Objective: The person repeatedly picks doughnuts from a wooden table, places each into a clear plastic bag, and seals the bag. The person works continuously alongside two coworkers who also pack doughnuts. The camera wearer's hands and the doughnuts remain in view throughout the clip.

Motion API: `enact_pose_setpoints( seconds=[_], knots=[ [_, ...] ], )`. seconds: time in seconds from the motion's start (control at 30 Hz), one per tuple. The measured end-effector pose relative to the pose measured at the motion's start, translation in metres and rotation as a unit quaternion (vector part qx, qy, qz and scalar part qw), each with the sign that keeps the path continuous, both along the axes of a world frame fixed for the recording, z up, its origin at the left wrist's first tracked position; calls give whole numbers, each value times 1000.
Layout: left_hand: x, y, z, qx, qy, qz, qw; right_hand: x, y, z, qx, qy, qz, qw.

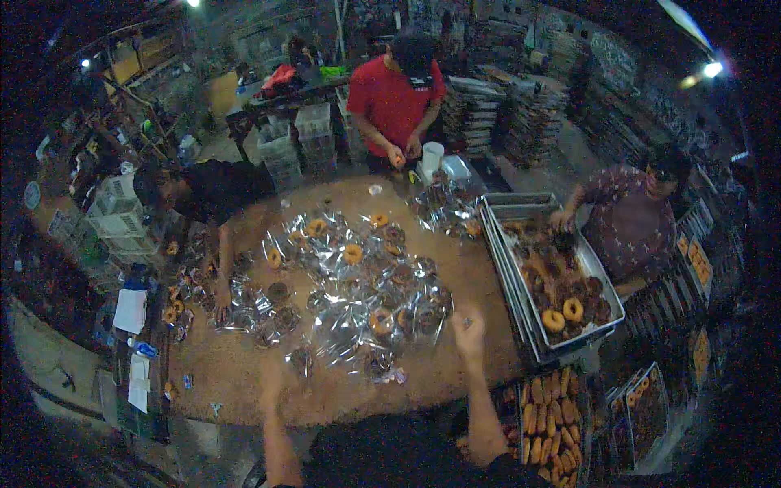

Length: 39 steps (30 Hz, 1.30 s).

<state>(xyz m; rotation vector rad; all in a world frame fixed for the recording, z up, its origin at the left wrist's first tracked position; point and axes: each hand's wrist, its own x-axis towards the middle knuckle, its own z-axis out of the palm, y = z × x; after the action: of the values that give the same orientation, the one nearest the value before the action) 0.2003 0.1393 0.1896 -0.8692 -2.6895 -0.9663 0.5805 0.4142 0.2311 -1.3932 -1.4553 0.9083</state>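
Note:
My right hand (pixel 469 332) is over the table (pixel 480 281), just right of the pile of bagged doughnuts (pixel 352 254). Its fingers look curled closed; whatever they may hold is too small to make out. My left hand (pixel 273 376) is low over the table's near side, smeared by motion, so its fingers cannot be read. Between and beyond my hands lie many ring doughnuts in clear shiny wrappers, some plain golden, others dark-coated. One small bagged dark doughnut (pixel 300 359) lies close to my left hand.
A deep metal tray (pixel 543 355) with dark and plain doughnuts stands on the right, a co-worker (pixel 630 215) reaching into it. Another person (pixel 390 106) in red stands across the table; a third (pixel 232 191) leans in from the left. Long pastries (pixel 551 415) fill a tray at lower right.

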Motion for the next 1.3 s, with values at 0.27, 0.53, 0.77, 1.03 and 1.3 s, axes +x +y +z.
enact_pose_setpoints(
  seconds=[0.27,0.53,0.77,1.03,1.3],
  knots=[
    [60,-208,-262,-329,-329,46,884,63,-169,-259,-64,-363,47,928],
    [10,-103,-210,-200,-343,50,916,-3,-58,-235,-126,-299,-21,946],
    [-4,-69,-175,-157,-360,55,918,-143,90,-176,137,-116,93,979],
    [16,-123,-170,-237,-376,113,889,-197,138,-177,6,-439,200,876],
    [7,-85,-162,-225,-367,50,901,-180,127,-112,155,-101,17,983]
  ],
)
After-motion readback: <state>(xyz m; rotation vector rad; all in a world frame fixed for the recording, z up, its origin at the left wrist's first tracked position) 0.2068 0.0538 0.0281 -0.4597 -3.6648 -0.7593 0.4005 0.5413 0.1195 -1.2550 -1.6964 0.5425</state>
